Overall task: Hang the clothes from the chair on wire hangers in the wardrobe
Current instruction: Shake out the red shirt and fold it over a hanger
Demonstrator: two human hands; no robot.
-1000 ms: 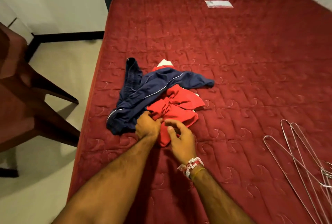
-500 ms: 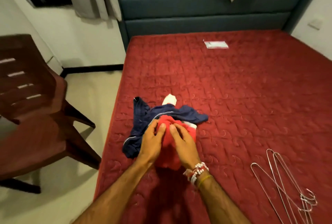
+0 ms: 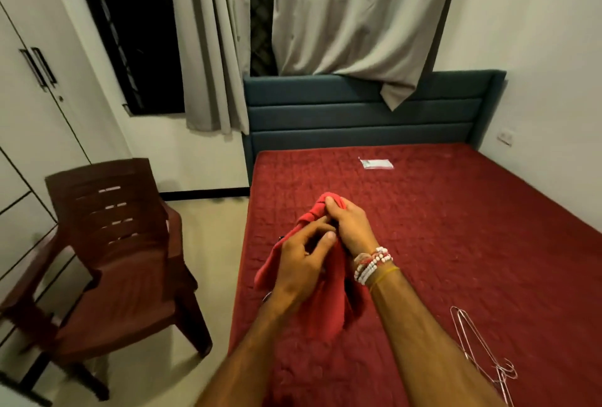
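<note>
At the far left stands the white wardrobe [image 3: 32,97], its doors closed, and beside it a brown plastic chair [image 3: 123,260] on the floor next to the bed. The person's left hand [image 3: 303,263] lies against a red garment [image 3: 325,309] with fingers bent and thumb raised; whether it actually grips the cloth cannot be told from this angle. The garment hangs bunched above the near left part of the red mattress [image 3: 456,227]. The right hand [image 3: 350,227], beaded bracelets [image 3: 371,264] at its wrist, grasps the top of the garment, fingers curled round the fabric. Further right, wire hangers [image 3: 482,353] lie on the mattress near its front edge, well apart from the garment.
</note>
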